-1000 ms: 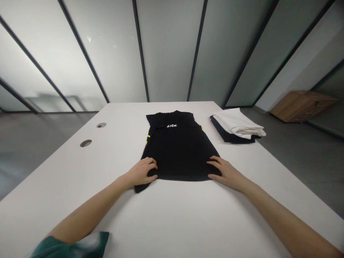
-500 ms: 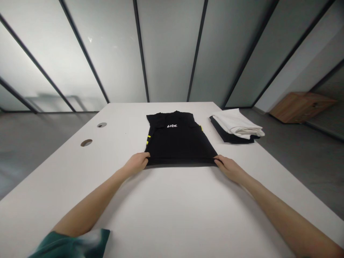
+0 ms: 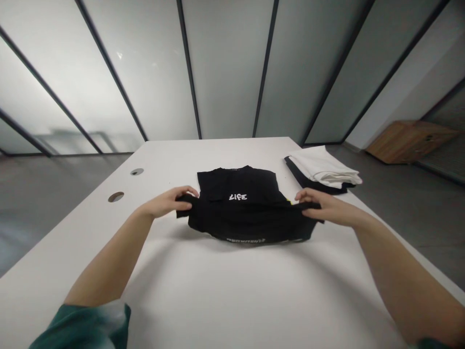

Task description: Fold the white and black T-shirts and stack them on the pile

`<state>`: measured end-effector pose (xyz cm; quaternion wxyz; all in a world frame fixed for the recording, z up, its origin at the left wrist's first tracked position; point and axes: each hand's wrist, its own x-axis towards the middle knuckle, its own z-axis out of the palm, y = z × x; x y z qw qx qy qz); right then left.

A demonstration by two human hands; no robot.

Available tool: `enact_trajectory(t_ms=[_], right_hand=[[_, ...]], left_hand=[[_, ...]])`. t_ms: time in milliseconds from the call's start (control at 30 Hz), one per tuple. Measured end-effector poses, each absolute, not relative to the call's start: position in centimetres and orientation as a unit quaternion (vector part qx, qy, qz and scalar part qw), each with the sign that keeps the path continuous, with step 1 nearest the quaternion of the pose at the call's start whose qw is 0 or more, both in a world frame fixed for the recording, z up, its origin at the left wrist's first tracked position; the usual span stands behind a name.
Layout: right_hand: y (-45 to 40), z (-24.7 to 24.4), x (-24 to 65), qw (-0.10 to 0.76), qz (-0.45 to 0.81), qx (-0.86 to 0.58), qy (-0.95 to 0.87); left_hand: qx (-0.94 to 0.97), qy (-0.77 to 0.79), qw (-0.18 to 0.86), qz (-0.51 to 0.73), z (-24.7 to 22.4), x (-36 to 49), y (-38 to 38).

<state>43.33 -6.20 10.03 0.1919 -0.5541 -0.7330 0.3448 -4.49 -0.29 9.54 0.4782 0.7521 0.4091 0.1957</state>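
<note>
A black T-shirt (image 3: 250,220) with white lettering lies on the white table (image 3: 232,291), its collar end away from me. The near part is lifted and bent back over the body, and more white print shows along the lower fold. My left hand (image 3: 167,201) pinches the raised edge at its left end between thumb and fingers. At the other end my right hand (image 3: 323,206) grips the same edge. A bit of yellow trim peeks out beside my right fingertips. The far part of the shirt rests flat.
Right of the shirt, a folded white cloth (image 3: 324,166) sits on a folded black cloth (image 3: 298,173) near the table's right edge. Two round holes pierce the tabletop at left. Beyond stand frosted glass panels (image 3: 228,72); a wooden cabinet (image 3: 410,140) is at far right.
Both hands have raised the shirt's near edge off the table and turned it up over the body. The shirt has shifted a little toward me, and my hands are farther apart.
</note>
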Motion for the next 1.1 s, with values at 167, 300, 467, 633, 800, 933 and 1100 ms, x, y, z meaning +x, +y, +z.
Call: enact_trajectory(t_ms=[167,300,467,633,800,933,1100], right_hand=[[1.3,5.0,41.6,0.324,0.108,-0.659,-0.670],[3.8,0.7,39.7,0.256,0.091,-0.671,-0.690],[2.8,-1.0,39.6,0.188,0.095,-0.662,-0.719],[0.0,-0.5,40.7,0.144,0.063,-0.663,-0.732],[-0.1,0.0,41.8,0.237,0.061,-0.606,-0.757],[3.2,0.5,42.3,0.352,0.089,-0.613,-0.701],[8.7,1.6,41.1,0.409,0.151,-0.633,-0.640]], left_hand=[[0.670,0.572,0.256,0.398,4.2,-1.6,5.7],[0.726,0.607,0.159,0.280,0.3,0.4,7.4],[0.794,0.586,0.062,0.146,-0.2,0.9,6.3],[0.805,0.578,0.068,0.112,1.2,-0.9,4.4],[0.796,0.552,0.125,0.217,1.4,-3.4,4.4],[0.728,0.573,0.194,0.322,1.1,-3.6,5.8],[0.588,0.585,0.337,0.446,0.9,-2.7,8.2]])
